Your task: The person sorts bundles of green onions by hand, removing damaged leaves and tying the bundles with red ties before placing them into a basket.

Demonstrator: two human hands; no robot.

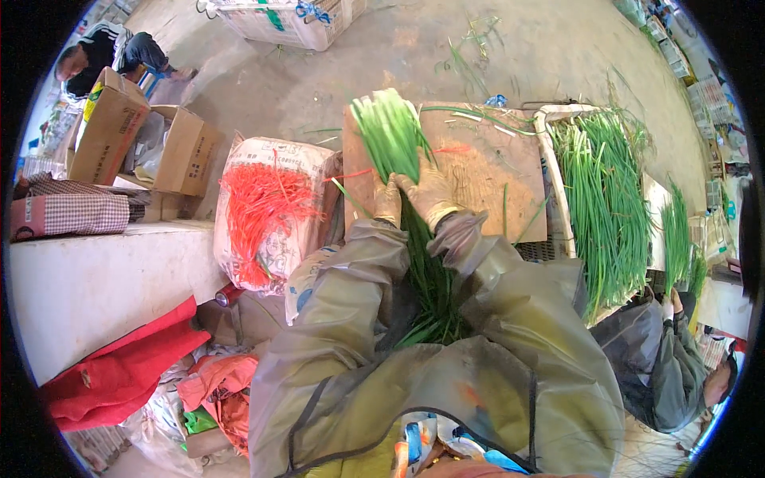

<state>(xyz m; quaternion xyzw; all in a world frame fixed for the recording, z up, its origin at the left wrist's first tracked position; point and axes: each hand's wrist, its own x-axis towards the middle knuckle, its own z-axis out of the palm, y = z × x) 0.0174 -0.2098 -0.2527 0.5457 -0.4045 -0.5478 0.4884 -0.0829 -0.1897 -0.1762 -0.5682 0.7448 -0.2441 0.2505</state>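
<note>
Both my hands, in pale gloves, hold one bundle of green garlic chives over a wooden board. My left hand grips the bundle's left side, and my right hand wraps its right side, thumbs close together. The pale stem ends point away from me; the dark leaves hang down between my sleeves toward my lap. A red tie strand lies on the board left of my hands, with another at the right. Loose leaves and stems are scattered on the board.
A pile of red plastic ties lies on a stuffed sack at left. A white-rimmed crate heaped with chives stands at right. Cardboard boxes and a seated person are upper left; another person holds chives at lower right. A white basket stands ahead.
</note>
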